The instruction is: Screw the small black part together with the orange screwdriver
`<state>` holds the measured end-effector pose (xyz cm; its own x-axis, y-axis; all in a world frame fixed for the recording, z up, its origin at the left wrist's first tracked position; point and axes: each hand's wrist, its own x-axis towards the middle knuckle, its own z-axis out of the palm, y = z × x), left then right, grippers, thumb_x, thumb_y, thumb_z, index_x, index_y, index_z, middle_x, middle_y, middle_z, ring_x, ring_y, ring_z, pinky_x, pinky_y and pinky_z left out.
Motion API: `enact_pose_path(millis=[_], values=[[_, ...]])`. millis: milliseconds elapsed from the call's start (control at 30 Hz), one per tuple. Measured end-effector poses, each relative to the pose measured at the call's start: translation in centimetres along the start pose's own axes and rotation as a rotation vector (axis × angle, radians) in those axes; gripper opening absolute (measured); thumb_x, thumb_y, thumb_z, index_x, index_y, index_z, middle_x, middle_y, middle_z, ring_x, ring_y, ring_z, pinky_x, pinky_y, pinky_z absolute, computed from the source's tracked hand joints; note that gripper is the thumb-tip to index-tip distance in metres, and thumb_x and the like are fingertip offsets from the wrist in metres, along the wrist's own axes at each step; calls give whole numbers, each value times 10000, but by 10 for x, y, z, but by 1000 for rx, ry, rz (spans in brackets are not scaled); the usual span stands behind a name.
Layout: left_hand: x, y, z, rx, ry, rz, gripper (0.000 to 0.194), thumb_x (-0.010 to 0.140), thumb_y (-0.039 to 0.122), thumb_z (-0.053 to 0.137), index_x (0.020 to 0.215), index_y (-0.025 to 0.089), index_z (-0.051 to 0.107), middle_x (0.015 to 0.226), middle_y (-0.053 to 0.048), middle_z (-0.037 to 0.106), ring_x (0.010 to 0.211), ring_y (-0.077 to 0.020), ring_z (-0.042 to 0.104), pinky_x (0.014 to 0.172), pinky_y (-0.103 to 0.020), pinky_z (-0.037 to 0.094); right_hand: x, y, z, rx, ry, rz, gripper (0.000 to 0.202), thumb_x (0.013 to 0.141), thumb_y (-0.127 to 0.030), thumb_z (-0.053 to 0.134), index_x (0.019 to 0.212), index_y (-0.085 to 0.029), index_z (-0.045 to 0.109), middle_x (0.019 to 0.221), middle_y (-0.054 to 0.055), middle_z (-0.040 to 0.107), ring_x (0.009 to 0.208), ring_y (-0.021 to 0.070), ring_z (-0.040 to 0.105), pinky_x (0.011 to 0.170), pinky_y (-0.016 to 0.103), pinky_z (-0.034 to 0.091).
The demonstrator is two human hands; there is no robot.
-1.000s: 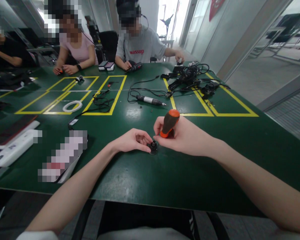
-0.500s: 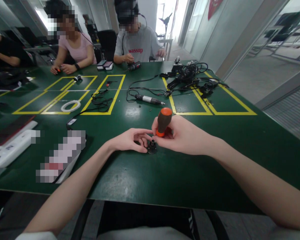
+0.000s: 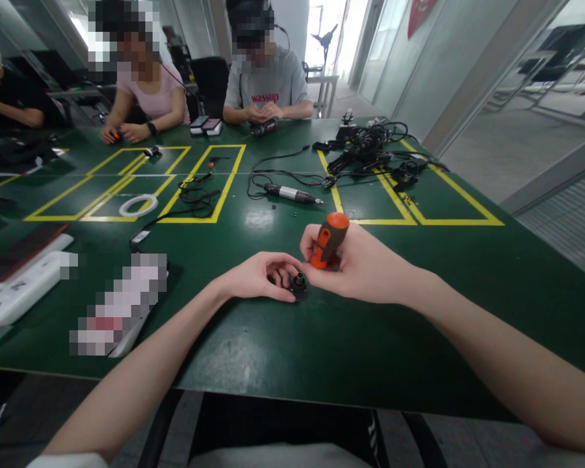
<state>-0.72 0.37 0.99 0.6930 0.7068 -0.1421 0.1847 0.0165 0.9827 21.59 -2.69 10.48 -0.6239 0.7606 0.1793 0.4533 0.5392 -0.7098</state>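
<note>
My right hand (image 3: 365, 263) is closed around a screwdriver (image 3: 332, 235) with an orange and dark grey handle, held with the butt end up. Its shaft and tip are hidden behind my fingers. A small round black part (image 3: 299, 285) with a raised hollow centre stands on the green table just left of that hand. My left hand (image 3: 260, 276) curves around the part's left side, with thumb and fingertips against it. The part tilts slightly.
Beyond my hands lie a pen-shaped electric screwdriver (image 3: 292, 194) and a heap of black cables (image 3: 370, 153). To the left are a white tape ring (image 3: 138, 206), a power strip (image 3: 22, 286) and a blurred-out flat object (image 3: 127, 302). Several people sit across the table (image 3: 253, 344).
The screwdriver has shifted slightly right and leans more, away from the black part. My left hand has moved a little right, closing on the part, which now tilts. A co-worker's hands have come together.
</note>
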Motion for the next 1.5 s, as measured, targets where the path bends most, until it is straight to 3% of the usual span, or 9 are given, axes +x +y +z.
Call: enact_pose_path(millis=[100, 433, 667, 867, 1033, 1333, 1500], values=[[0, 1, 3, 1, 16, 7, 629, 628, 214, 938, 1202, 145, 689, 888, 12, 710, 719, -91, 621, 699, -232, 524, 0, 1, 0, -25, 23, -11, 96, 802, -158, 659, 760, -194, 581, 633, -42, 536, 555, 112, 462, 581, 271, 358], [0, 2, 8, 103, 37, 50, 501, 603, 277, 954, 1023, 156, 708, 820, 38, 659, 693, -89, 549, 678, -231, 483, -1, 1, -2, 176, -79, 41, 131, 777, -153, 663, 855, -200, 569, 714, -40, 580, 624, 118, 502, 579, 235, 408], [-1, 6, 10, 175, 60, 35, 443, 618, 314, 941, 961, 158, 706, 762, 50, 620, 681, -99, 540, 649, -230, 458, 0, 3, 1, 134, -42, 13, 93, 806, -151, 654, 839, -200, 582, 657, -64, 542, 596, 109, 474, 585, 243, 376], [0, 5, 12, 184, 77, 30, 473, 609, 307, 941, 1003, 166, 721, 740, 59, 618, 675, -103, 544, 652, -230, 458, -1, 1, -2, 181, -85, 37, 127, 788, -146, 658, 877, -199, 584, 667, -67, 544, 584, 109, 475, 565, 240, 381], [0, 4, 13, 184, 85, 34, 426, 618, 307, 937, 952, 159, 718, 723, 63, 599, 661, -97, 532, 637, -223, 447, -1, 0, 0, 66, -37, 53, 94, 797, -150, 657, 854, -196, 598, 600, -81, 501, 539, 101, 442, 553, 239, 352], [0, 3, 13, 223, 87, 14, 398, 624, 311, 933, 915, 157, 708, 703, 65, 589, 651, -102, 539, 634, -227, 449, 1, 0, 0, 105, -65, 56, 142, 769, -101, 663, 864, -193, 612, 738, -40, 602, 625, 117, 506, 620, 250, 411], [0, 0, 13, 244, 99, 39, 372, 631, 329, 933, 875, 163, 706, 701, 59, 586, 656, -105, 531, 624, -222, 438, 1, 4, 3, 101, -62, 49, 105, 797, -139, 655, 861, -200, 598, 640, -76, 511, 582, 107, 456, 567, 239, 350]])
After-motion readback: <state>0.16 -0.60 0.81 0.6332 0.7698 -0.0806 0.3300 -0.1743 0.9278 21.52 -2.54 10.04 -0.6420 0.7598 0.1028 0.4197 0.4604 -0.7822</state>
